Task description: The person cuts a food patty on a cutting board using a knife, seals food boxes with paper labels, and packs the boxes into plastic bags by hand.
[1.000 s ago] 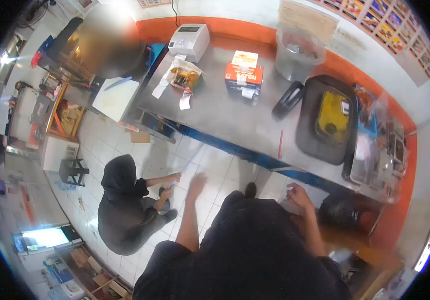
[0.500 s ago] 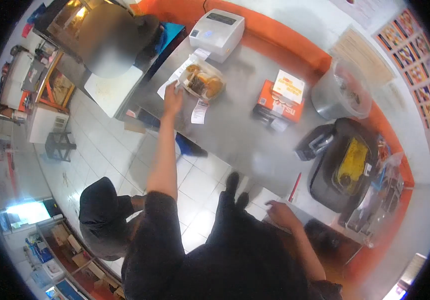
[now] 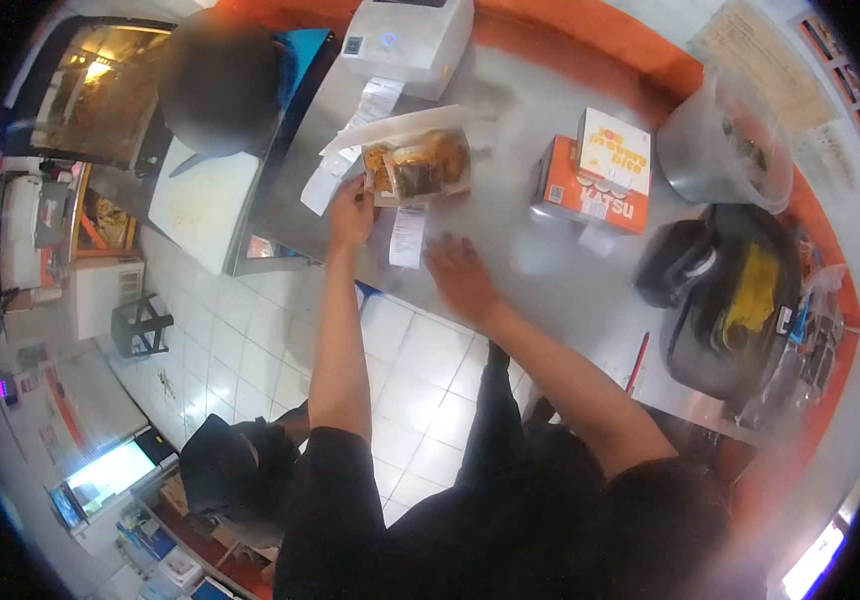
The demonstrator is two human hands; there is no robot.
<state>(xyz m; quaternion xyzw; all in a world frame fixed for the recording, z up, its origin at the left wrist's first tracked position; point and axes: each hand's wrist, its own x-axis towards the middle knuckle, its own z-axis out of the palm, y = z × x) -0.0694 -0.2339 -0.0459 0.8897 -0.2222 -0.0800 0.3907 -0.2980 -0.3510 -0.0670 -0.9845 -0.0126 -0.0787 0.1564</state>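
An open takeaway box (image 3: 460, 192) of fried-looking food sits on the metal counter, its pale lid flap raised at the back. My left hand (image 3: 352, 215) grips the box at its near left corner, fingers closed at the edge. Beside that hand, a long printed receipt strip (image 3: 322, 188) runs down from the white label printer (image 3: 420, 55). A smaller printed slip (image 3: 407, 238) lies just in front of the box. To the right of this slip is my right hand (image 3: 462, 275), low over the counter, with its fingers spread and nothing in them.
Stacked orange and white cartons (image 3: 590, 185) stand to the right, near a clear plastic bucket (image 3: 725, 140). Further right are a black tray with yellow contents (image 3: 750, 290) and a red pen (image 3: 638, 362). A white cutting board (image 3: 200, 210) with a knife lies left, by another person.
My right hand has come from the counter's near right edge to beside the small slip. The takeaway box has turned, and its lid flap now shows behind it. The view has shifted.
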